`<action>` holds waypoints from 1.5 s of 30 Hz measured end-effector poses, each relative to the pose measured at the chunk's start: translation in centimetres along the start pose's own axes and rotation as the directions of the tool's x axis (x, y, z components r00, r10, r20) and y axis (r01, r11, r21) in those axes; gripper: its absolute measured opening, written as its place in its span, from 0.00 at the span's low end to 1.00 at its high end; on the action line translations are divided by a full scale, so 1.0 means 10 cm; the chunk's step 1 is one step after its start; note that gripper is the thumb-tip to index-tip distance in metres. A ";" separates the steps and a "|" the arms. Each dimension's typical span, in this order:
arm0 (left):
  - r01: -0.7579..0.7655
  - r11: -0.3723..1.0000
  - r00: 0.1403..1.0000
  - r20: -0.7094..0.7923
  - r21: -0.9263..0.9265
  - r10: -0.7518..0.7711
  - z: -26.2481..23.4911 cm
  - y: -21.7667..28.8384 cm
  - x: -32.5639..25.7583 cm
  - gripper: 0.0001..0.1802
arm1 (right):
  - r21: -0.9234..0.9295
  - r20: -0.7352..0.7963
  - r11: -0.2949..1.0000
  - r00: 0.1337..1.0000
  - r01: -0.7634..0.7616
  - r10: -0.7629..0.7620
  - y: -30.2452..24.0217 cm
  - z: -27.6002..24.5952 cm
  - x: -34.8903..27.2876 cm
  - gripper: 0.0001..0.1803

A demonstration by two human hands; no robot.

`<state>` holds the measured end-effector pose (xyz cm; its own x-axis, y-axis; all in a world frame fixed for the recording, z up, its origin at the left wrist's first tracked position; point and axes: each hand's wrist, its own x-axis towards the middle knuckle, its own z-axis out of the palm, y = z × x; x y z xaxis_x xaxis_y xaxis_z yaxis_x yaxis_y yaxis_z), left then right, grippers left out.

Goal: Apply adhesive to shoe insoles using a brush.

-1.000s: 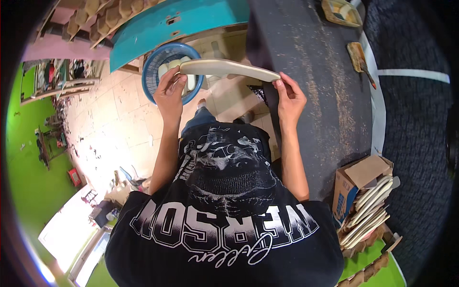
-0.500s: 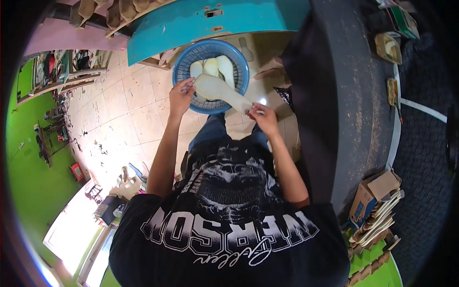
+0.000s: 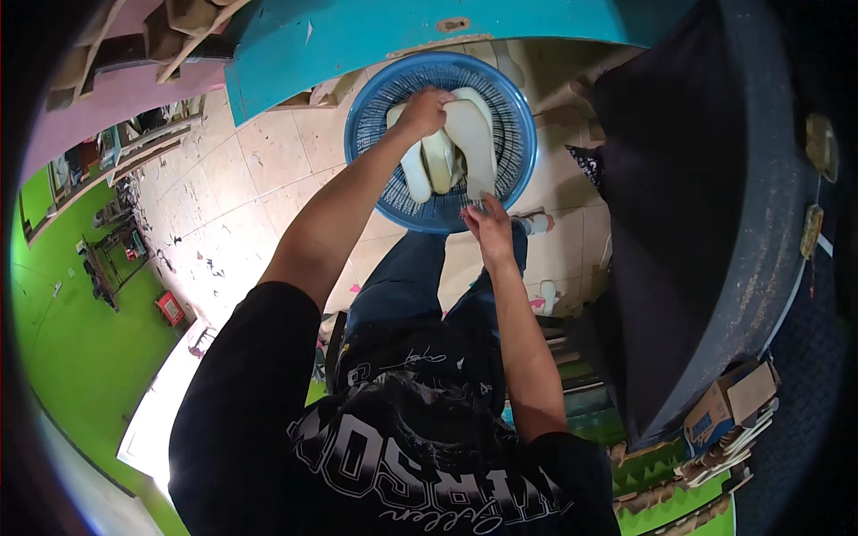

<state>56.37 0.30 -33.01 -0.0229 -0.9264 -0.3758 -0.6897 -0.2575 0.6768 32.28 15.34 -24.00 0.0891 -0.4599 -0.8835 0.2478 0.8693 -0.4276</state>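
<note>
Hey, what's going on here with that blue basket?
A person in a black printed shirt is leaning over a round blue plastic basket on the tiled floor. The left hand rests on the top end of a pale, flat, sole-shaped piece lying in the basket, and the right hand is at its lower end by the rim. A few similar pale pieces lie beside it.

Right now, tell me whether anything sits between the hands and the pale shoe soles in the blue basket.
Nothing visible does. The left hand rests on the pale shoe soles inside the blue basket, and the right hand touches the lower end of one sole at the basket's near rim.
</note>
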 end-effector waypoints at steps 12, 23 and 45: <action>-0.167 0.937 0.982 0.139 0.308 0.130 0.22 -0.05 0.58 0.31 | -0.005 -0.095 0.997 0.993 -0.074 0.073 0.19 -0.03 0.73 0.40; -0.023 0.998 0.991 0.132 0.053 0.016 0.16 0.38 -0.32 0.36 | -0.026 0.138 1.000 0.990 -0.017 0.020 -0.09 -0.30 0.24 0.35; -0.660 0.616 0.569 0.249 -0.430 0.784 1.39 5.84 -2.17 0.14 | 0.030 -0.490 0.551 0.493 0.834 -0.719 -1.10 -3.64 -3.22 0.16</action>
<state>6.55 9.20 5.85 -0.7336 -0.6606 0.1593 -0.0980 0.3348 0.9372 -8.40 27.17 2.20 -0.6072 -0.7630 -0.2218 0.2395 0.0904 -0.9667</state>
